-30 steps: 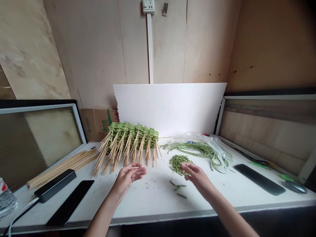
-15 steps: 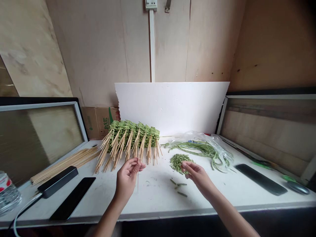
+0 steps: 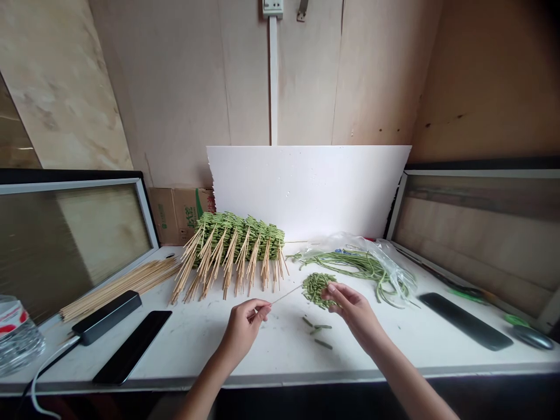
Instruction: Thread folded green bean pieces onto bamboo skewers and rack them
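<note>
My left hand (image 3: 245, 325) pinches a thin bamboo skewer (image 3: 284, 296) near its blunt end, and the tip points up and right toward a small heap of cut green bean pieces (image 3: 315, 286). My right hand (image 3: 352, 307) rests at the right edge of that heap with its fingers closed on a bean piece. A few loose bean pieces (image 3: 318, 332) lie on the white table (image 3: 280, 350) between my hands. Behind them sits a stack of finished bean skewers (image 3: 231, 248).
Bare skewers (image 3: 120, 286) lie at the left beside a black power bank (image 3: 107, 318) and a phone (image 3: 133, 354). Long uncut beans (image 3: 356, 265) lie on a plastic bag. A dark flat device (image 3: 466, 328) and a mouse (image 3: 531, 336) are at right. A water bottle (image 3: 17, 341) stands far left.
My left hand has shifted right and turned the skewer from hanging down to pointing at the bean heap. My right hand has closed on a piece at the heap.
</note>
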A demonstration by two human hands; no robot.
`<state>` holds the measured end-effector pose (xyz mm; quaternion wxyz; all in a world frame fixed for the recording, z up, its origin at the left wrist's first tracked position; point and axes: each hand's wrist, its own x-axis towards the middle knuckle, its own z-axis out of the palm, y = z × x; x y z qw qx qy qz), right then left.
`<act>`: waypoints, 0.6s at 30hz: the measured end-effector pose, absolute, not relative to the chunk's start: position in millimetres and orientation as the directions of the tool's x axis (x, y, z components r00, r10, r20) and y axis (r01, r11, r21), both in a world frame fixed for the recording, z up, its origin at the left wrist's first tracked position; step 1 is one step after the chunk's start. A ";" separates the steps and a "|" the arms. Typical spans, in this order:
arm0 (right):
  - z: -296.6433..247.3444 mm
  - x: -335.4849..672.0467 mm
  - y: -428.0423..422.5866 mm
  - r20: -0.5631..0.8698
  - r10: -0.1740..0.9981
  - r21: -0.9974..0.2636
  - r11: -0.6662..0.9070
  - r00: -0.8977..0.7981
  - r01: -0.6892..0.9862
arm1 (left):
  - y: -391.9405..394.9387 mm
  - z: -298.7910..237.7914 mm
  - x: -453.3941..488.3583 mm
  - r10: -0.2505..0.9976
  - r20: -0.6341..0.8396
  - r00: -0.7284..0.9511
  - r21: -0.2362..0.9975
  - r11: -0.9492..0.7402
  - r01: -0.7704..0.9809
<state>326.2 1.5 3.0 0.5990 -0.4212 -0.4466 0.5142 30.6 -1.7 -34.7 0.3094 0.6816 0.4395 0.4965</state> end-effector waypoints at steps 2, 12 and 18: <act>3.4 322.7 -0.1 0.089 0.992 -0.952 0.111 0.090 -0.286 | -11.3 -21.3 35.0 0.886 0.440 0.144 0.830 -0.462 0.313; 7.1 310.9 -4.5 0.081 0.996 -0.887 0.092 0.043 -0.452 | -40.7 4.7 50.8 0.828 0.507 0.240 0.701 -0.558 0.443; 13.6 312.3 -9.8 0.083 0.996 -0.887 0.083 0.020 -0.453 | -41.3 5.2 50.2 0.844 0.479 0.241 0.723 -0.535 0.437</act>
